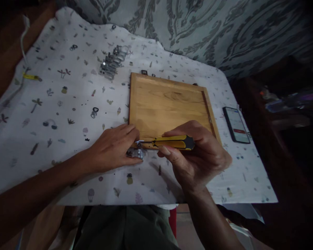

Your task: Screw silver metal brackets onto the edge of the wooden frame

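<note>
Two hands work at the near edge of a wooden board (pixel 169 104). The right hand (pixel 198 159) is closed around a yellow and black screwdriver (pixel 172 141) lying level, its tip pointing left at a small metal hinge (pixel 138 152) on the board's near left corner. The left hand (pixel 112 147) pinches that hinge between thumb and curled fingers. The board lies flat on a patterned cloth (pixel 67 104). A phone (pixel 236 125) lies just right of it, and more hinges (pixel 111 63) are piled beyond its far left corner.
</note>
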A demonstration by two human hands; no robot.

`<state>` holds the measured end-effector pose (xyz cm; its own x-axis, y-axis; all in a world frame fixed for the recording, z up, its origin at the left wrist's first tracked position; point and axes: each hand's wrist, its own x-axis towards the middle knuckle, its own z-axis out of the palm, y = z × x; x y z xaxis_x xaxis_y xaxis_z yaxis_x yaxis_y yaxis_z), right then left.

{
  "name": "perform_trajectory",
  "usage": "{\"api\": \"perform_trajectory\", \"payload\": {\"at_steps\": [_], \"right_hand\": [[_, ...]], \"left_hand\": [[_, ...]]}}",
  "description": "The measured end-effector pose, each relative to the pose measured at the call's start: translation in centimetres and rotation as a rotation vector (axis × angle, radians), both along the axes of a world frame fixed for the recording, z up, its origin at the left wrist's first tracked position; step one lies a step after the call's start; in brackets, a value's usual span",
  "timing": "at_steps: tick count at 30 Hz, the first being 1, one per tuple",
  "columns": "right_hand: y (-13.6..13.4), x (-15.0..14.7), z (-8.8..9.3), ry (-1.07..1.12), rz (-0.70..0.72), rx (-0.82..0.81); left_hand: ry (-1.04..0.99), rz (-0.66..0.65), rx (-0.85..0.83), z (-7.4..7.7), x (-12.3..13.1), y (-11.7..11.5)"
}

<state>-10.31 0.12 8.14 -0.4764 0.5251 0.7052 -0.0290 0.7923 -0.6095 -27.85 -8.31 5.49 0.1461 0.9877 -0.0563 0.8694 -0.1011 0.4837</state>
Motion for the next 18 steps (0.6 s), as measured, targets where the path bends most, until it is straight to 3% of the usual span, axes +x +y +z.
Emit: {"api": "perform_trajectory", "payload": {"at_steps": [18], "right_hand": [[-0.53,0.04,-0.11,-0.015,-0.102,-0.013]], "left_hand": [[-0.04,0.005,0.012,-0.11,-0.02,-0.12]]}}
